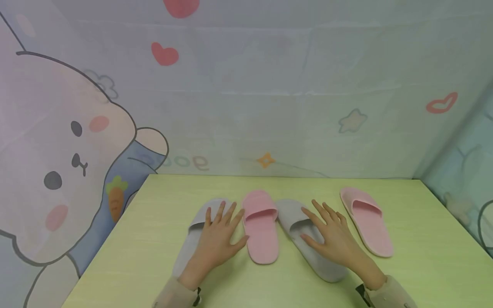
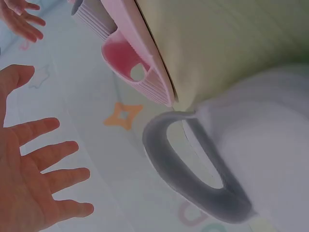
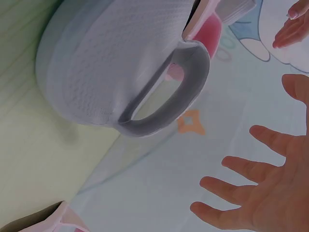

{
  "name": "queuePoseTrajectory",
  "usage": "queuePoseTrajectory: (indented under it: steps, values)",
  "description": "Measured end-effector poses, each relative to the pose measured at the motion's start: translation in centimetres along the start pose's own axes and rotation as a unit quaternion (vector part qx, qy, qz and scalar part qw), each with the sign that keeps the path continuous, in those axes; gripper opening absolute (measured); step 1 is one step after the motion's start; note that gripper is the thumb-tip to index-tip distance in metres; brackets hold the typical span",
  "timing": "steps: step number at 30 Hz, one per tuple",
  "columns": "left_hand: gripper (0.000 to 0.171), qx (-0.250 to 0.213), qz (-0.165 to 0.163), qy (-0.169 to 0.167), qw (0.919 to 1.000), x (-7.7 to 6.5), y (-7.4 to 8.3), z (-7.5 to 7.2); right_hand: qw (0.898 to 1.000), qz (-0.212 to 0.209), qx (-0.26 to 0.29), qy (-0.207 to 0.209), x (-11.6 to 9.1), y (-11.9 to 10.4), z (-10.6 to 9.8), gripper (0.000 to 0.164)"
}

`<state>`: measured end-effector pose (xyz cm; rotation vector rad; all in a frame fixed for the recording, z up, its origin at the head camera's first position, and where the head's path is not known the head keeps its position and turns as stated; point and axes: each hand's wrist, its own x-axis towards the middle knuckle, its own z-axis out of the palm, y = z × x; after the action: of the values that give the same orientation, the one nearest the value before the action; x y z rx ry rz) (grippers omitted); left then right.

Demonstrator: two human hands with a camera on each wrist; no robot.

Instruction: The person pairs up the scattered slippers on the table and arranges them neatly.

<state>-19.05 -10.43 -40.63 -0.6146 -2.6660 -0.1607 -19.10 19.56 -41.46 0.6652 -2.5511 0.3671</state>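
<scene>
Two grey slippers and two pink slippers lie on the table with their toes toward the back wall. My left hand [image 1: 218, 239], fingers spread, hovers over the left grey slipper [image 1: 186, 250]; the left wrist view shows a gap between palm and slipper [image 2: 270, 140]. Over the right grey slipper [image 1: 327, 267] my right hand [image 1: 334, 239] hangs with fingers spread too, apart from it in the right wrist view. One pink slipper [image 1: 263, 244] sits between the grey ones, close beside the right one's toe. The other pink slipper [image 1: 375, 233] lies tilted at the right. Both hands hold nothing.
The pale yellow-green table [image 1: 435, 265] ends at the back against a hanging cloth [image 1: 246, 119] printed with hearts, a star and a bear. A second patterned cloth [image 1: 475, 162] hangs along the right side.
</scene>
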Motion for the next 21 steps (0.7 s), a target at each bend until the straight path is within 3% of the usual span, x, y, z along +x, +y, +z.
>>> queuePoseTrajectory:
  steps: [21]
  values:
    - [0.058, 0.005, -0.001, 0.014, 0.9999, -1.5, -2.6, -0.8, 1.000, -0.014, 0.008, 0.005, 0.0, 0.0, 0.3, 0.060]
